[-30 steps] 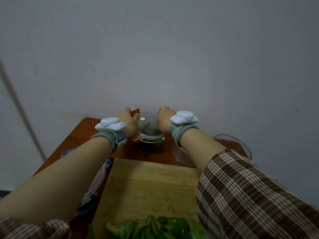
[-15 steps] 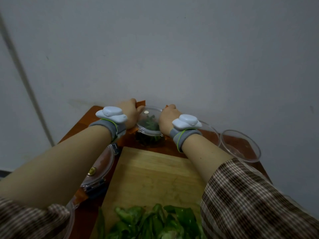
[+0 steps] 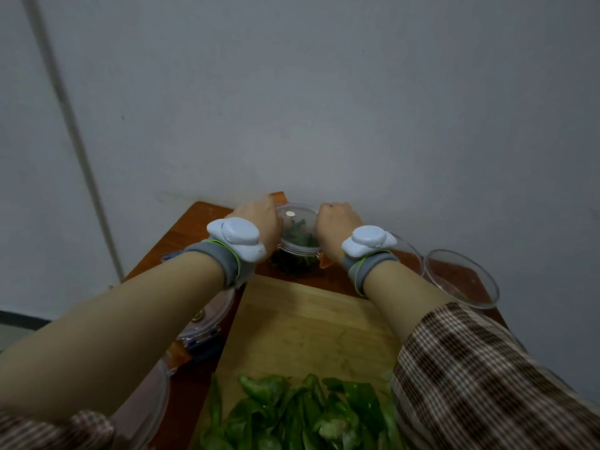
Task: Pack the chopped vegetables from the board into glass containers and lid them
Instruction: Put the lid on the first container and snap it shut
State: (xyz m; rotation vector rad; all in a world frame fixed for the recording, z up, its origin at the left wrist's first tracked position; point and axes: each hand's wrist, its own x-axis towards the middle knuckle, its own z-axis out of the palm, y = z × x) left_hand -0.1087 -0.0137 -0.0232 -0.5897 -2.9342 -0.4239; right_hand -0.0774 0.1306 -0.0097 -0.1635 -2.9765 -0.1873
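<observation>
We're lidding: left hand (image 3: 259,219) and right hand (image 3: 336,222) curl fingers over the lid (image 3: 297,217), fingertips hidden. Next, we reckon, the orange clips (image 3: 324,264) beneath them need firm, even pressing.

Lidded round glass container (image 3: 297,235) of greens beyond wooden board (image 3: 308,323) with chopped peppers (image 3: 292,414)
</observation>
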